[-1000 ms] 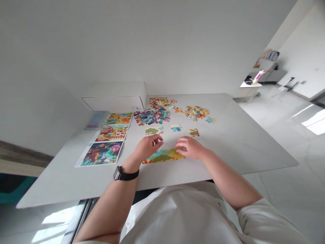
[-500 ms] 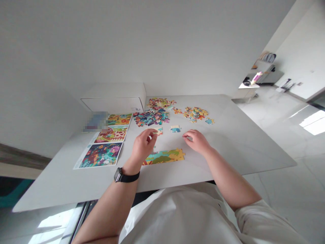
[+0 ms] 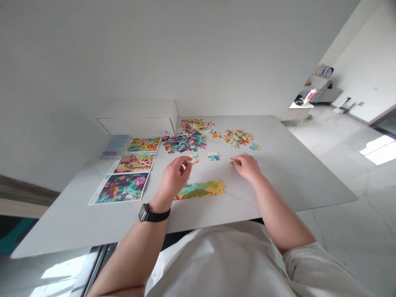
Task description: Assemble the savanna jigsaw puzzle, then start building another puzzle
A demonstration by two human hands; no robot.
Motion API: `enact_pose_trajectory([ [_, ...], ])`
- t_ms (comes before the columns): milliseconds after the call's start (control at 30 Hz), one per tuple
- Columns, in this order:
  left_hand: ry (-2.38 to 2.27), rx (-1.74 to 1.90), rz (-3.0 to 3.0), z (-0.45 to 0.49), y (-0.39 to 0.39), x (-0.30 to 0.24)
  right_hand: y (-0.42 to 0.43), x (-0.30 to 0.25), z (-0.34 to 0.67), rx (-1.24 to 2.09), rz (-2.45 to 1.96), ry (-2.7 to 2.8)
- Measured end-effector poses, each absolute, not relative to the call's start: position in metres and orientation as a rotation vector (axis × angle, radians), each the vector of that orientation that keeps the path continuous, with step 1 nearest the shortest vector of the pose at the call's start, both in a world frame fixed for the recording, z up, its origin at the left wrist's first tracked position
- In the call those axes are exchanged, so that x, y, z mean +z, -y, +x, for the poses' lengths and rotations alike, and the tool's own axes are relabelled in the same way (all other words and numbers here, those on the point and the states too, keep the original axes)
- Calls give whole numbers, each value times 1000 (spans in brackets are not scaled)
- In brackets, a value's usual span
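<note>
Beyond the joined strip, the right hand is pinching a small piece; the left hand is curling at a cream-edged piece, grip unclear, and its wrist, near the strip's left end, is risking splitting joints if lowered

Honestly can't read a single word or number here, folks. Closest thing is the white box: low on its front face, by the right-hand end, there's a tiny printed label with some dark marks, way too small to make out. In front of that box, the picture sheet has a small teal mark on its left margin beside the picture farthest from the box, also illegible. Right in front of the box's left part, a pixelated patch blurs whatever's under it.
</note>
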State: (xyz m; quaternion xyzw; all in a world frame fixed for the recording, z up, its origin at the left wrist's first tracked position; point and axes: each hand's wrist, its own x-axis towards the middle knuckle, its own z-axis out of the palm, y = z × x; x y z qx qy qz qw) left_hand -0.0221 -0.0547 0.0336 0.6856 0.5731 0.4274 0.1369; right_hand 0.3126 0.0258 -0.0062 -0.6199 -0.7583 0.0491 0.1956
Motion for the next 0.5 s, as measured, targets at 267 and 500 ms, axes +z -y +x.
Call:
enact_pose_trajectory([
  [267, -1668, 1233, 1986, -22, 57, 36, -61, 13, 332, 103, -1717, 2186],
  [500, -1659, 1235, 2016, -21, 56, 34, -123, 33, 316, 51, -1767, 2405],
])
